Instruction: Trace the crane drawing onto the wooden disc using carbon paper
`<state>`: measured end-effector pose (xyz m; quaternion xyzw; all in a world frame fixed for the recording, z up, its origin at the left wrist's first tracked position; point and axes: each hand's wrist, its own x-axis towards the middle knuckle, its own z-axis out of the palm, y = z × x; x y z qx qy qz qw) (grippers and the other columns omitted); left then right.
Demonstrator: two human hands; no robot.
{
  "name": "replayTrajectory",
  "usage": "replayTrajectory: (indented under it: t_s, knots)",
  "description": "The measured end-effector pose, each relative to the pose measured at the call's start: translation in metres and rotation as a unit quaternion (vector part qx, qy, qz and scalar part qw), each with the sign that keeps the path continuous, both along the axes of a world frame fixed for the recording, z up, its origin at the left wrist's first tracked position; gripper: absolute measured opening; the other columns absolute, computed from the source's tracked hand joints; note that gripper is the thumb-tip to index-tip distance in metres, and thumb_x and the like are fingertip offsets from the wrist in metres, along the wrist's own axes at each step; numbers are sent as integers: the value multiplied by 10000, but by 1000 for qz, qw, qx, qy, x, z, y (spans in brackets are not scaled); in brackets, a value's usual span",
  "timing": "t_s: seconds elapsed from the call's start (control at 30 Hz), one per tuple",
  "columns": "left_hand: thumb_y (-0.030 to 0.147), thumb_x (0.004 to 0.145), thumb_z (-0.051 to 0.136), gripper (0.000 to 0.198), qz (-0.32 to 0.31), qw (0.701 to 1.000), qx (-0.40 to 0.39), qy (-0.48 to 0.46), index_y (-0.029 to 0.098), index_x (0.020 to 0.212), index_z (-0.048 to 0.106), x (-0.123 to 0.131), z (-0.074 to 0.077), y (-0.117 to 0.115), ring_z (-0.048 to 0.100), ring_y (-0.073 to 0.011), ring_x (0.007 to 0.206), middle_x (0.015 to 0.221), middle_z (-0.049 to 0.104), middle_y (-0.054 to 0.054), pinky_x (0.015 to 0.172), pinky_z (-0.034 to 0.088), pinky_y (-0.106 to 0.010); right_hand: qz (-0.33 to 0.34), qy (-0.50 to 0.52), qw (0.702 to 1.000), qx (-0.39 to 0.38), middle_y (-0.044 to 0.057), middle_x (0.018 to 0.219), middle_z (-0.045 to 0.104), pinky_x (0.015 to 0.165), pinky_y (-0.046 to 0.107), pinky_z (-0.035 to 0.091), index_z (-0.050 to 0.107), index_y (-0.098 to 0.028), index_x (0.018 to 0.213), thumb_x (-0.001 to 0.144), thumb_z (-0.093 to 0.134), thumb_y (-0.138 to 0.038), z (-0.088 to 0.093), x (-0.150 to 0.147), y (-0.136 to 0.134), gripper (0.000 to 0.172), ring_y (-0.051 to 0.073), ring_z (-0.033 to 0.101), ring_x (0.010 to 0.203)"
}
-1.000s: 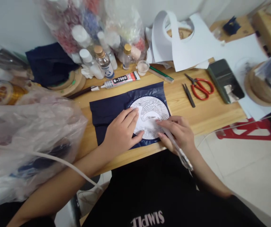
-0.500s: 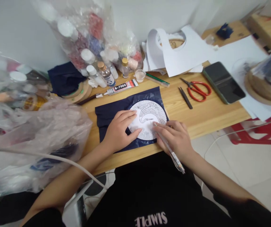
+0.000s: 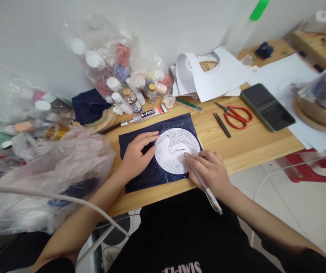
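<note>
A round white paper [image 3: 168, 155] printed with a line-drawn crane lies on a dark blue cloth [image 3: 140, 178] on the wooden table. My left hand [image 3: 138, 155] is open, palm down on the cloth, its fingertips at the paper's left edge. In my right hand [image 3: 210, 170] is a clear-barrelled pen [image 3: 210, 195], gripped near its tip. The tip meets the paper just right of the crane's beak, or hovers very close above it; I cannot tell which. The hand rests over the lower right edge of the paper.
Behind the cloth lie a B-7000 glue tube [image 3: 148, 114], small bottles [image 3: 132, 101] and a green pen [image 3: 188, 104]. Tweezers [image 3: 222, 125], red-handled scissors [image 3: 238, 116] and a phone [image 3: 268, 107] are to the right. A plastic bag [image 3: 66, 163] bulges at the left; a white cable [image 3: 80, 203] crosses in front.
My left hand has slid left off the drawing to its edge, uncovering more of the paper. My right hand keeps the pen at nearly the same spot. The camera view has shifted slightly.
</note>
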<state>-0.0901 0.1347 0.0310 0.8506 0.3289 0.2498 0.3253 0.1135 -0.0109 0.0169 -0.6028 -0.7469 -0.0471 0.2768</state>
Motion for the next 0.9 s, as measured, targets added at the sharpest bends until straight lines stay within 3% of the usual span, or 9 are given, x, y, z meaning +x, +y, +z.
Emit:
replayTrajectory:
  t_s: [0.1, 0.2, 0.67, 0.8, 0.9]
  knots:
    - [230, 906, 543, 266, -3, 994, 95, 55, 176, 1140, 658, 2, -2, 0, 588, -233, 1190, 1268, 636, -104, 1025, 483, -494, 0, 4, 1000, 5, 15, 1028, 754, 731, 321, 413, 674, -196, 986, 793, 622, -141, 1, 0, 0, 207, 186, 536, 841]
    - [229, 933, 506, 267, -8, 988, 135, 69, 153, 1142, 654, 1, -7, 2, 583, -236, 1191, 1273, 626, -121, 1019, 486, -488, -6, 9, 1000, 13, 8, 1016, 757, 730, 316, 420, 665, -187, 975, 788, 629, -137, 0, -1, 1, 197, 181, 537, 836]
    - [198, 934, 513, 249, -38, 982, 179, 51, 155, 1148, 634, -6, -23, 8, 587, -233, 1173, 1235, 645, -111, 1007, 493, -471, -1, 12, 1000, 2, 14, 898, 748, 712, 322, 442, 638, -194, 975, 816, 599, -159, 4, 0, 7, 168, 181, 554, 825]
    - [203, 923, 518, 263, -46, 980, 186, 46, 134, 1151, 631, -7, -26, 8, 590, -244, 1162, 1214, 654, -123, 1011, 491, -468, 11, 63, 997, -32, 22, 774, 706, 687, 322, 482, 645, -197, 965, 840, 574, -203, 8, 7, 14, 144, 182, 560, 777]
    - [207, 904, 534, 287, -52, 979, 191, 44, 101, 1152, 631, -8, -26, 8, 590, -264, 1156, 1209, 653, -147, 1010, 491, -478, 11, 111, 993, -49, 35, 789, 691, 673, 301, 510, 650, -196, 968, 849, 565, -227, 8, 12, 19, 150, 165, 582, 765]
